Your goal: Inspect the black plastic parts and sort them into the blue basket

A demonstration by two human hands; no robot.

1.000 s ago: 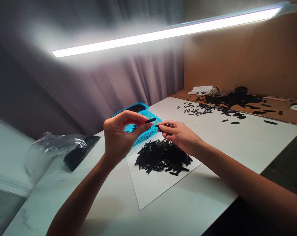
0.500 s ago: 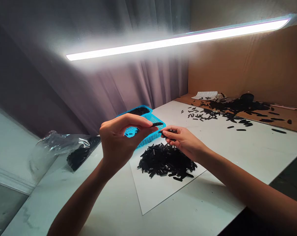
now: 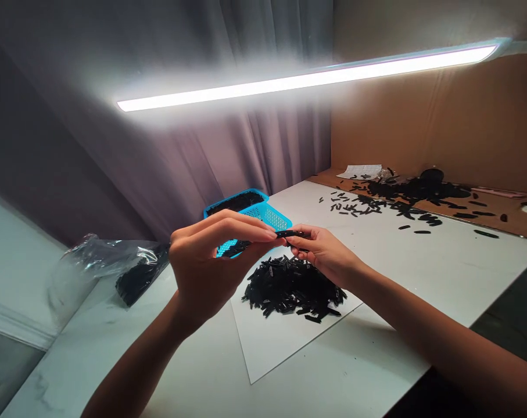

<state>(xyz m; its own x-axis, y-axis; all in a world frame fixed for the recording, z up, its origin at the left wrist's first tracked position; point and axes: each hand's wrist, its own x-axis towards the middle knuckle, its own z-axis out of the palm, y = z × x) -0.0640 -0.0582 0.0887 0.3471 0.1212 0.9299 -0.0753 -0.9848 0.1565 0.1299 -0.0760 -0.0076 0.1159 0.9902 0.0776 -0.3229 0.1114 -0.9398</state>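
Two hands are in view above the white sheet (image 3: 280, 348), and both are closed in a pinch. Your left hand (image 3: 208, 267) grips with thumb and fingertips, and your right hand (image 3: 322, 252) grips the same way. One black strip (image 3: 291, 234) spans the gap between them, over the far edge of the sheet; you cannot tell whether it is one piece or two laid end to end. Directly below your hands, one pile of black strips (image 3: 291, 287), too many to count, lies on the sheet. Beyond the sheet sits one blue perforated basket (image 3: 274, 217) holding dark pieces; your left hand blocks part of it from view. To the left of the sheet lies one clear plastic bag (image 3: 101, 258) with black pieces inside. Beyond the sheet to the right, loose black strips (image 3: 350, 203) are scattered across the white tabletop (image 3: 420, 273) and onto a brown board (image 3: 498, 203), where one sheet of paper (image 3: 359, 172) and one dark round object (image 3: 432, 175) also lie.
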